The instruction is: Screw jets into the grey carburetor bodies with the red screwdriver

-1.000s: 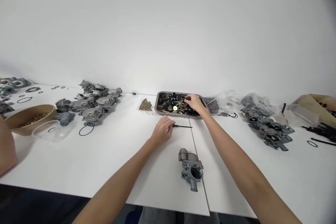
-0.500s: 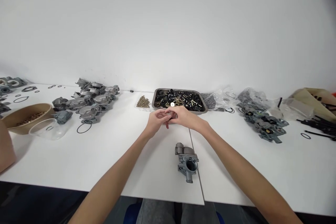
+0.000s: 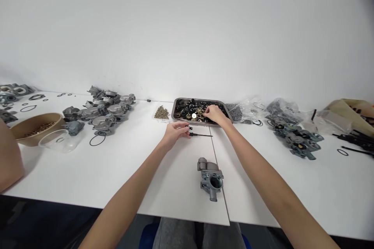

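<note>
My left hand [image 3: 176,134] is closed above the table, left of centre. Its fingertips pinch a slim black rod with a thicker end [image 3: 200,135], which points right, and a small black part [image 3: 190,128] shows just above it. Over the metal tray [image 3: 174,119] my right hand [image 3: 216,114] reaches down, fingers pinched among small black and brass-coloured parts [image 3: 200,109]. Whatever sits between those fingertips is too small to make out. A grey metal carburetor [image 3: 210,179] rests on the table between my forearms, its round bore facing me.
Left stand more carburetors [image 3: 102,114], a tan bowl [image 3: 52,122] of small brass parts and a clear plastic cup [image 3: 60,142]. A brass pile [image 3: 161,113] lies beside the tray. Carburetors [image 3: 296,140], plastic bags [image 3: 280,107] and black rods [image 3: 355,140] are right. Another person's arm [image 3: 10,155] shows at far left.
My hands, together before, are now apart. The right has moved to the tray's parts; the left stays near its place, the black rod now showing. The view has shifted slightly.
</note>
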### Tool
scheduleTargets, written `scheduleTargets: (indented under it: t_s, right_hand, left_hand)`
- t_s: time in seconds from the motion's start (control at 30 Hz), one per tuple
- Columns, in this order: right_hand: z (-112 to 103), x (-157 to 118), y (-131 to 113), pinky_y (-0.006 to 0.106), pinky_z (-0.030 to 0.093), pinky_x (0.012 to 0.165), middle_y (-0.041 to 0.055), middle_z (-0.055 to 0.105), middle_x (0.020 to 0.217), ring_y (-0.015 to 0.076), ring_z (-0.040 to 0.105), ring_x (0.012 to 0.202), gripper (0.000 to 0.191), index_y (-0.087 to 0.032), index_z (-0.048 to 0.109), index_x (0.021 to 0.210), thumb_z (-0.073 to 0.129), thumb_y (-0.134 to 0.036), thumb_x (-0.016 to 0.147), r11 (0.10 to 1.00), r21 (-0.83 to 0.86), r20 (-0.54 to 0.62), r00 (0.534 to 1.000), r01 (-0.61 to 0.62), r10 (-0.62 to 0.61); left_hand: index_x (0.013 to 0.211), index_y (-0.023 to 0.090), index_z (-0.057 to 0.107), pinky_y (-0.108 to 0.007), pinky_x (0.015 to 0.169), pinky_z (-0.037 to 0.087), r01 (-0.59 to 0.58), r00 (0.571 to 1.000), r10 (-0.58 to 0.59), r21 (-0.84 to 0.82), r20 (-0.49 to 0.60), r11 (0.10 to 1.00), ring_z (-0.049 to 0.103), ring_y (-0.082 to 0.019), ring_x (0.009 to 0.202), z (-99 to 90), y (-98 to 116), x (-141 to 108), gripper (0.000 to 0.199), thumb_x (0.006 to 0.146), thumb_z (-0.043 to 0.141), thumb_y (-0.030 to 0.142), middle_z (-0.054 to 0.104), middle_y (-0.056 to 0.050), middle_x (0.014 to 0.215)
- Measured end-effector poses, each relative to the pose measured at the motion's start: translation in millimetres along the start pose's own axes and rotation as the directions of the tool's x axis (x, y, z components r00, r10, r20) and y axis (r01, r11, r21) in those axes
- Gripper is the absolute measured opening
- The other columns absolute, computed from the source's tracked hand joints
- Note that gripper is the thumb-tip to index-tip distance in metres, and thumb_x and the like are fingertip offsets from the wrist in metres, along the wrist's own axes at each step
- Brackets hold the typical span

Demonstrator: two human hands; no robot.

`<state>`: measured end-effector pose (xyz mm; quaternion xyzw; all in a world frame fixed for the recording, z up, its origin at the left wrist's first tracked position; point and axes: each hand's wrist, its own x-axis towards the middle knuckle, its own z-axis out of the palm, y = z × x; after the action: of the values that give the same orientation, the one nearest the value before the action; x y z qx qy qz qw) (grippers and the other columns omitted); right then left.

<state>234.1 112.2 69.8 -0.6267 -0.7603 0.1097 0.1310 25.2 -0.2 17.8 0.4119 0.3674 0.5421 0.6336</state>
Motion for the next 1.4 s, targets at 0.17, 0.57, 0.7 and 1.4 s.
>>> scheduleTargets:
  t_s: [0.17, 0.57, 0.7, 1.4]
  right_hand:
    - [0, -2, -3, 0.027, 0.045, 0.07, 0.0127, 0.073, 0.083, 0.021, 0.067, 0.079, 0.01, -0.013, 0.073, 0.077, 0.066, -0.02, 0.079, 0.999, -0.017, -0.055, 0.997, -0.052, 0.051]
    - [-49, -15, 9, 0.026, 0.043, 0.07, 0.0097, 0.072, 0.082, 0.0163, 0.061, 0.072, 0.023, -0.012, 0.072, 0.087, 0.052, -0.024, 0.087, 0.978, 0.197, -0.146, 0.989, 0.062, -0.033]
    - [-62, -39, 7, 0.024, 0.046, 0.066, 0.0083, 0.072, 0.09, 0.014, 0.062, 0.073, 0.028, -0.013, 0.071, 0.094, 0.053, -0.034, 0.088, 0.92, 0.361, -0.041, 0.988, 0.153, -0.148]
    - [-99, -69, 38, 0.026, 0.038, 0.057, 0.0069, 0.07, 0.077, 0.0143, 0.057, 0.066, 0.027, -0.012, 0.072, 0.089, 0.064, -0.037, 0.08, 0.928, 0.36, 0.094, 0.986, 0.097, -0.139]
  left_hand:
    - [0.091, 0.007, 0.067, -0.035, 0.06, 0.06, 0.0, 1.0, -0.001, 0.038, 0.011, 0.999, 0.064, -0.015, 0.056, 0.9, -1, -1, 0.049, 0.056, 0.088, 0.033, 0.064, -0.004, 0.064]
    - [0.099, 0.008, 0.066, -0.035, 0.062, 0.06, -0.018, 1.0, 0.018, 0.07, 0.004, 0.997, 0.066, -0.016, 0.057, -3.6, -1, 0, 0.046, 0.061, 0.084, 0.026, 0.066, -0.004, 0.072]
    - [0.104, 0.009, 0.066, -0.035, 0.064, 0.06, -0.021, 1.0, 0.021, 0.056, -0.009, 0.998, 0.067, -0.016, 0.06, -2.4, 0, -1, 0.05, 0.059, 0.085, 0.023, 0.065, -0.003, 0.073]
    - [0.098, 0.012, 0.066, -0.029, 0.068, 0.054, 0.004, 0.997, -0.036, 0.385, 0.074, 0.923, 0.066, -0.014, 0.06, 2.6, -7, -6, 0.038, 0.064, 0.079, 0.026, 0.065, -0.002, 0.076]
